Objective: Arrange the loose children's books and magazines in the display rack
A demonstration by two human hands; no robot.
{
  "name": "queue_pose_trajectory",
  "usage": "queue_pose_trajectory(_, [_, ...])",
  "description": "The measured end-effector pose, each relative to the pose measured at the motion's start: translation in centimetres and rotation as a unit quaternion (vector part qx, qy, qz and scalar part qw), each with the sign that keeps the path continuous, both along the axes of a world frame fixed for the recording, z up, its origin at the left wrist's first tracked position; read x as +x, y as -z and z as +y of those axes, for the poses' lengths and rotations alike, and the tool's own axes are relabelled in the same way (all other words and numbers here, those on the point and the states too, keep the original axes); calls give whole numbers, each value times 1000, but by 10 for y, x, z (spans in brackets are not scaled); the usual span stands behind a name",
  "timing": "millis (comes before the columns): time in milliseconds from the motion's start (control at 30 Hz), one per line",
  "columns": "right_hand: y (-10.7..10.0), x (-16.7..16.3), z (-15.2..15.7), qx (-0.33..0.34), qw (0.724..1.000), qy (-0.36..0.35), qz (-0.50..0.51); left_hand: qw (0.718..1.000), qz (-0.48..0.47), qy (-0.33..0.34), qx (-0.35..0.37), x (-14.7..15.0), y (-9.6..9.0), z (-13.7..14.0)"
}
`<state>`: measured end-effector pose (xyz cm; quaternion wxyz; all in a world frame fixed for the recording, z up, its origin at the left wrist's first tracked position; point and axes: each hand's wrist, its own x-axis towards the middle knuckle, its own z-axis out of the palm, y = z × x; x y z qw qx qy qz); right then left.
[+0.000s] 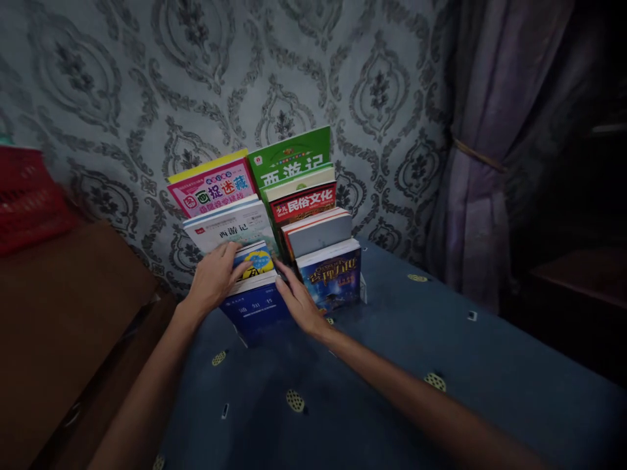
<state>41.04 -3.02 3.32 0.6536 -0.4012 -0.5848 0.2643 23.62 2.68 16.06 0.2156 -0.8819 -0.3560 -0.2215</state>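
Observation:
Two columns of books stand in stepped rows against the wall. My left hand (pixel 214 277) is at the left edge of a small blue-and-yellow book (pixel 257 262), its fingers over the top corner and its thumb across the cover. At the right edge of the same book is my right hand (pixel 300 301), fingers and thumb closed on that side. In front of it stands a dark blue book (pixel 259 310). Behind are a pale book (pixel 232 225) and a pink book (pixel 215 189). The right column holds a blue illustrated book (pixel 333 277), a red-and-black book (pixel 306 203) and a tall green book (pixel 294 153).
The books stand on a dark blue patterned cloth (pixel 372 391). Part of a clear stand (pixel 363 288) shows beside the right column. At left are a cardboard box (pixel 68 320) and a red basket (pixel 32 202). A tied purple curtain (pixel 490 130) hangs at right beside the wallpapered wall (pixel 289 65).

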Motion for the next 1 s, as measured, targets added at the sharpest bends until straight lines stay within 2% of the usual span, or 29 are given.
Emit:
queue_pose_trajectory(167, [-4, 4, -1, 2, 1000, 6, -28, 998, -30, -10, 57, -18, 12, -4])
queue_pose_trajectory(333, [-22, 15, -12, 49, 995, 35, -85, 994, -53, -23, 94, -25, 21, -6])
queue_pose_trajectory(500, [-42, 34, -20, 89, 987, 47, -125, 991, -64, -51, 110, -21, 24, -5])
queue_pose_trajectory(700, [-55, 62, -25, 136, 969, 94, -181, 990, -67, -55, 108, -20, 24, -2])
queue_pose_trajectory(767, [-58, 76, -26, 151, 956, 133, -213, 991, -68, -52, 103, -22, 24, -2])
queue_pose_trajectory(867, [-62, 98, -21, 183, 919, 202, -284, 991, -67, -48, 103, -23, 24, -3])
queue_pose_trajectory(1000, [-63, 122, -6, 207, 874, 250, -361, 991, -67, -47, 109, -23, 26, -5])
